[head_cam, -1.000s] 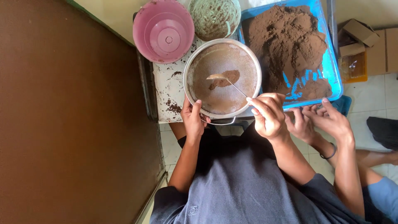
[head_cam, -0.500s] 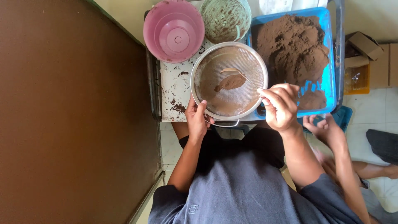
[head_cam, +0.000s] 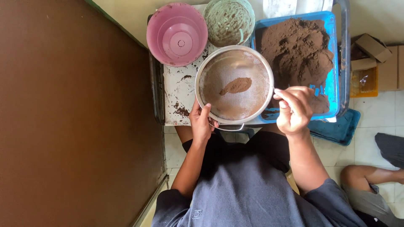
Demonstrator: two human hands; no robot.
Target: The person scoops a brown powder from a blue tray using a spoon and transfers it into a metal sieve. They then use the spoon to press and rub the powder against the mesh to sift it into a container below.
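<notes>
My left hand [head_cam: 202, 124] grips the near rim of the sieve [head_cam: 234, 84], thumb lying up along the metal edge and the other fingers curled underneath, out of sight. The sieve hangs level between my two hands, over the desk [head_cam: 179, 90]. A small smear of brown powder [head_cam: 236, 85] sits on the mesh, right in the middle, just beyond my left thumb.

My right hand [head_cam: 294, 109] is at the sieve's right rim, fingers [head_cam: 290, 94] bunched narrow and touching the edge; I cannot tell whether they pinch the rim or something thin against it.

Just past my right knuckles is the blue tray [head_cam: 334, 90], heaped with brown powder, the pile [head_cam: 296, 50] rising well beyond my fingers. Beyond my left hand, on the far side of the sieve, stands a pink bucket [head_cam: 177, 34], mouth up. Beside it, straight ahead of the sieve, is a green bowl [head_cam: 229, 21], smeared inside. Dark crumbs [head_cam: 182, 111] spot the white desk just left of my left hand.

Out to the right of my right arm, on the tiled floor, is a cardboard box [head_cam: 372, 52], and nearer to me another person's bare leg [head_cam: 370, 176], well apart from my hands.
</notes>
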